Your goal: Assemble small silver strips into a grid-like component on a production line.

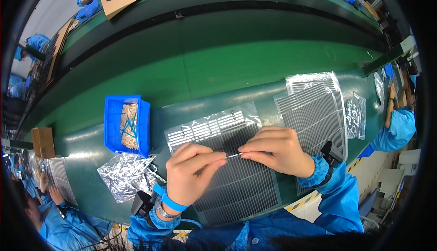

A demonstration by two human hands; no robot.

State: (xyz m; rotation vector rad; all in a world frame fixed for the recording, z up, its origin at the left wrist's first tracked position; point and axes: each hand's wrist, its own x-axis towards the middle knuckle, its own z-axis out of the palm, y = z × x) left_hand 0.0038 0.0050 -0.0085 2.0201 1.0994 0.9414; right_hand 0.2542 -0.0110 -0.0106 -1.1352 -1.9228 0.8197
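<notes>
My left hand (189,173) and my right hand (276,151) are close together, thumbs and forefingers pinched. Between their fingertips runs a thin, shiny strip (233,156), each hand gripping one end. Under them lies a dark sheet with pale parallel lines (241,192), its far part overlapped by a clear plastic piece bearing rows of white strips (214,127). Left of my left hand sits a heap of small silvery pieces (125,176). A blue bin (108,126) stands beyond it, holding beige pieces and a few blue sticks.
More lined sheets (318,123) are stacked at the right, beside clear bags with silvery contents (355,117). A green conveyor belt (218,60) crosses beyond the bench. A cardboard box (43,143) stands at the left. Co-workers in blue sit on both sides and across.
</notes>
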